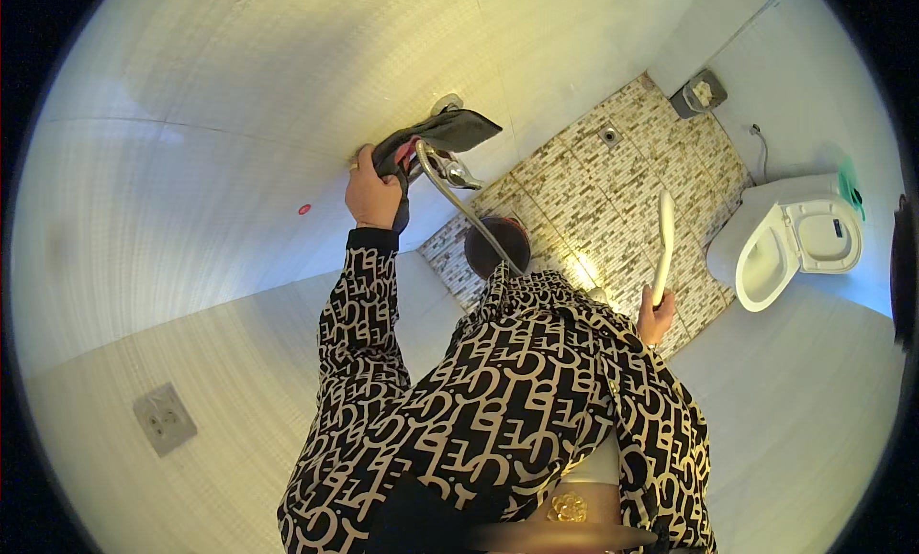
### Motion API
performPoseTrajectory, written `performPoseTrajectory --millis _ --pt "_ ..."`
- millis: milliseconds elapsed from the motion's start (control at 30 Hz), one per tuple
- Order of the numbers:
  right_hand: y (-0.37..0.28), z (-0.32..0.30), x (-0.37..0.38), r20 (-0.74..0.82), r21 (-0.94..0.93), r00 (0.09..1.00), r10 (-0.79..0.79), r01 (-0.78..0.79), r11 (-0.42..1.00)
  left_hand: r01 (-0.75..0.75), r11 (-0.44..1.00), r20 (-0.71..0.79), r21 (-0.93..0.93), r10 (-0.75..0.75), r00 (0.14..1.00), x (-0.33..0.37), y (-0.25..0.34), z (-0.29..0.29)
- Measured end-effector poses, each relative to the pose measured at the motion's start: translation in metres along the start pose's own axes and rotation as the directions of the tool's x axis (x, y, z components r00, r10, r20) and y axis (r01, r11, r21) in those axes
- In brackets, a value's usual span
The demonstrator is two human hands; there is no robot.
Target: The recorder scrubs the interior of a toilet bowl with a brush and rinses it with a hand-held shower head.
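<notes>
My left hand (371,192) is raised at the wall, its fingers closed on a dark grey cloth (450,130). The cloth drapes around the shower mixer tap (458,173), hiding part of it, with a bit of red showing beneath. From the tap a metal hose (466,209) runs down and disappears behind my patterned sleeve and clothing. Low on the right, my right hand (656,316) is wrapped around the handle of a white hand shower (665,233), which points away from me over the tiled floor. No water can be made out.
A dark round bucket (497,248) stands on the mosaic floor (560,161) below the tap. On the right is a white toilet (763,267) with its lid raised. A grey waste bin (691,98) sits in the far corner, near a floor drain (610,136). A socket plate (165,419) is on the left wall.
</notes>
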State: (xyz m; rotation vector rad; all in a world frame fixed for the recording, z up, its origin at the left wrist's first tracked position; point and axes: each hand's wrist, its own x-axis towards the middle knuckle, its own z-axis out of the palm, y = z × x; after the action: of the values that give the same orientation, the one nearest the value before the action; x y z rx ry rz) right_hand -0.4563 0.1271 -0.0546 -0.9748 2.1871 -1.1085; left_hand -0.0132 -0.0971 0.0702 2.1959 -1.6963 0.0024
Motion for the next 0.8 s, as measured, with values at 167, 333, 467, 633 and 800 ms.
performPoseTrajectory --millis 167,333,467,633,800 --pt "-0.020 0.008 0.002 0.148 -0.003 0.989 -0.021 0.022 1.000 -0.379 0.913 -0.081 0.150 0.394 0.916 -0.019 0.012 0.015" --pt "-0.048 0.017 0.001 0.293 0.079 0.953 -0.076 0.056 0.995 -0.169 0.969 0.281 0.181 0.114 0.953 -0.021 0.015 0.010" --pt "-0.038 0.017 -0.004 0.213 0.145 0.973 -0.093 0.063 0.987 -0.243 0.965 -0.030 0.100 0.247 0.968 -0.048 0.017 0.009" --pt "-0.023 0.004 -0.005 0.214 0.464 0.970 0.112 -0.201 0.863 0.167 0.894 0.311 -0.415 -0.034 0.950 -0.098 0.009 0.043" --pt "-0.043 -0.019 -0.003 0.171 0.721 0.945 0.280 -0.314 0.618 0.445 0.467 0.420 -0.764 -0.164 0.893 -0.108 -0.014 0.135"
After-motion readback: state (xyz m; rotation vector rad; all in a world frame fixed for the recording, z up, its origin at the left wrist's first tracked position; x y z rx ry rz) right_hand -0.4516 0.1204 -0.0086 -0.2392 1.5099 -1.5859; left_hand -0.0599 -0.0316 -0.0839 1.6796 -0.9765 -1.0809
